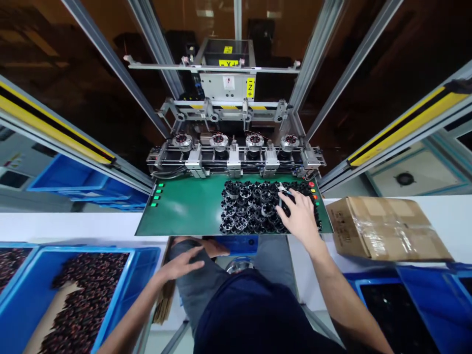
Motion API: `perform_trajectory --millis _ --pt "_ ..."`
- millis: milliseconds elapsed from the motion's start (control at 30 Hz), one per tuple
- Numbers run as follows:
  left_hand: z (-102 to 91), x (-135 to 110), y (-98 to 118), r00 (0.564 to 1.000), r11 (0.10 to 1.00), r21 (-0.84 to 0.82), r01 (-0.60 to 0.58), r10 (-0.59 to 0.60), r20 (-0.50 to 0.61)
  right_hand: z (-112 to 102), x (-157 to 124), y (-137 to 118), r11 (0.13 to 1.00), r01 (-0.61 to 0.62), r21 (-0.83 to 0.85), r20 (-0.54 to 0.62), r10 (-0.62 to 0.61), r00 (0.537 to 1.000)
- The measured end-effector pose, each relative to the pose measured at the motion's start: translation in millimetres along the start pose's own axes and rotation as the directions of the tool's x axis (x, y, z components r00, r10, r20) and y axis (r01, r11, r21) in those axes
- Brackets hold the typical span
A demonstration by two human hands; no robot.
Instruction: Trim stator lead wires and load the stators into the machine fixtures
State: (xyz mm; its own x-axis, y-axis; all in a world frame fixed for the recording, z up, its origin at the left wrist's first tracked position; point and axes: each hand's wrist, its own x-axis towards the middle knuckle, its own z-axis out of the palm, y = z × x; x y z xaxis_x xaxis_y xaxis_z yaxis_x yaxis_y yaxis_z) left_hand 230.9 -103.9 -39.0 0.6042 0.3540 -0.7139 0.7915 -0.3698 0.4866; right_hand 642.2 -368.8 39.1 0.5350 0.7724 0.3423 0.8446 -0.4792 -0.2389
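Note:
My right hand [298, 216] is over the right part of a mass of black ring-shaped motor cores [241, 209]. Its fingers are loosely curled around a small pair of cutting pliers [283, 189] with a pale metal head and bluish-grey handles. The cores lie closely packed in rows on the green work plate [180, 204]. My left hand [180, 264] hangs above my left thigh, fingers stretched out, holding nothing. Behind the plate, a winding machine carries a row of several round metal fixtures [255, 141], each with a core seated on top.
A taped cardboard box [394, 228] stands right of the plate. Blue bins with dark reddish parts [92, 275] sit at the left; another bin with black parts [396, 314] is at the right. Lit green and red buttons [311, 184] line the plate's edges. Yellow-striped posts [409, 125] flank the machine.

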Motion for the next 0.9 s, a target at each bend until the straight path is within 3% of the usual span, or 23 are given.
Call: perform_trajectory --millis 67,133,233,300,333,400,467,533,600,733,900 --pt "-26.7 -26.7 -1.0 0.99 0.995 -0.089 -0.046 0.058 0.132 -15.8 14.1 4.1 0.996 0.092 0.007 -0.012 -0.092 0.996" --pt "-73.2 -48.0 8.1 0.977 0.98 -0.177 -0.086 0.117 0.178 -40.8 45.4 -1.3 0.981 0.189 0.035 -0.025 -0.188 0.982" --pt "-165.9 -56.5 45.1 0.987 0.963 -0.218 -0.158 0.149 -0.058 -72.7 121.7 -38.4 0.953 0.29 0.084 0.081 -0.297 0.951" --pt "-228.4 -44.1 79.5 0.953 0.985 -0.122 -0.124 0.084 -0.291 -76.8 181.6 -79.7 0.942 0.322 0.098 0.184 -0.335 0.924" --pt "-256.6 -33.2 96.5 0.912 0.997 -0.017 -0.07 0.057 -0.407 -72.1 210.9 -102.1 0.942 0.322 0.095 0.255 -0.336 0.907" --pt "-303.4 -5.3 125.1 0.837 0.993 0.109 -0.042 0.094 -0.539 -50.9 263.2 -144.3 0.969 0.247 0.029 0.412 -0.237 0.88" --pt "-335.8 26.5 142.4 0.764 0.973 0.229 -0.005 0.151 -0.627 -20.2 303.2 -177.1 0.977 0.206 -0.05 0.49 -0.156 0.858" --pt "-354.8 57.7 148.9 0.73 0.951 0.308 0.014 0.201 -0.654 11.6 330.5 -198.1 0.983 0.164 -0.084 0.563 -0.089 0.822" --pt "-364.0 86.1 148.4 0.728 0.931 0.363 0.025 0.232 -0.646 38.8 349.1 -209.1 0.988 0.118 -0.101 0.664 -0.021 0.747" --pt "-372.5 132.8 140.1 0.758 0.902 0.429 0.048 0.247 -0.604 78.9 376.6 -215.9 0.982 0.057 -0.177 0.8 0.11 0.589" --pt "-387.1 172.7 135.6 0.834 0.879 0.457 0.134 0.149 -0.532 111.0 398.2 -218.7 0.966 0.029 -0.256 0.879 0.22 0.423"
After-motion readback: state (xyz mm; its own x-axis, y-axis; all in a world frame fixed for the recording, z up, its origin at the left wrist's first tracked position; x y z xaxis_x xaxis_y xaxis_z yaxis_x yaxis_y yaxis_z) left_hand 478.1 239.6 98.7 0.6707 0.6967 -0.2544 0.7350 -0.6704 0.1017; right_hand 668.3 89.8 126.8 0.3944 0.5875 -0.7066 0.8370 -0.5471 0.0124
